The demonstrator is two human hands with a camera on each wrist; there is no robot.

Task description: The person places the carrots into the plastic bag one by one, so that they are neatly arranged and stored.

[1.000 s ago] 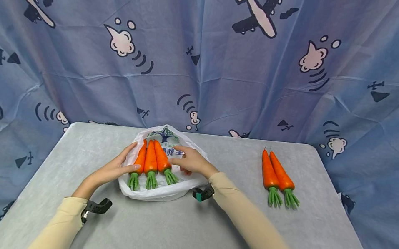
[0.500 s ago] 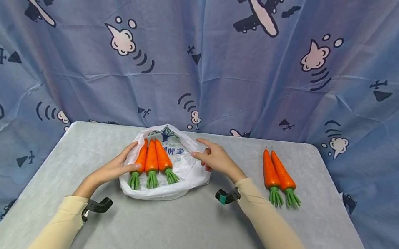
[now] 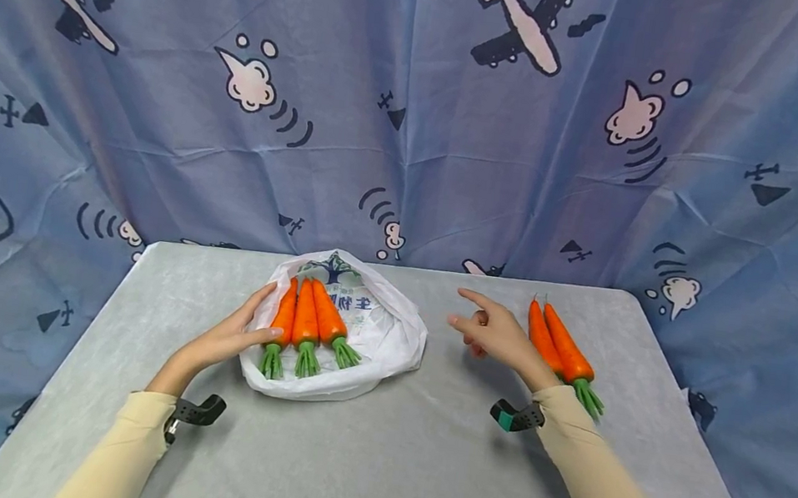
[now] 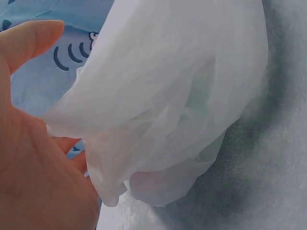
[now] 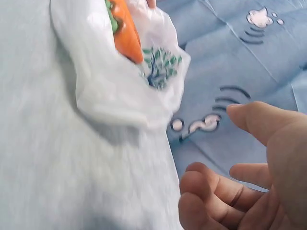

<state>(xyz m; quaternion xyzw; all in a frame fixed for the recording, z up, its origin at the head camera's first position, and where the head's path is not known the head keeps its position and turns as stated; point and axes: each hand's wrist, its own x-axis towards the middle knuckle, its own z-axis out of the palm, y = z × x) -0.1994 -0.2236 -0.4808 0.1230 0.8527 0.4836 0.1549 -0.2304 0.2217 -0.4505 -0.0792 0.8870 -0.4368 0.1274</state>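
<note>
A white plastic bag (image 3: 393, 353) lies open-mouthed on the table, with three orange carrots (image 3: 306, 321) side by side inside, green stems toward me. My left hand (image 3: 228, 336) holds the bag's left side, its thumb against the leftmost carrot; through the thin plastic (image 4: 168, 81) in the left wrist view, its other fingers partly show. Between the bag and two more carrots (image 3: 569, 347) on the right, my right hand (image 3: 505, 334) hovers with nothing in it. Its index finger and thumb point out; the other fingers curl loosely. The right forearm hides part of the nearer carrot.
A grey table (image 3: 355, 470) carries everything. Beyond its far edge hangs a blue curtain (image 3: 318, 62) printed with airplanes. Dark straps with small devices (image 3: 517, 416) sit on both wrists.
My right hand has moved out of the bag, away from the carrots there, and swung right toward the two loose carrots. The left hand and the bag stay nearly still.
</note>
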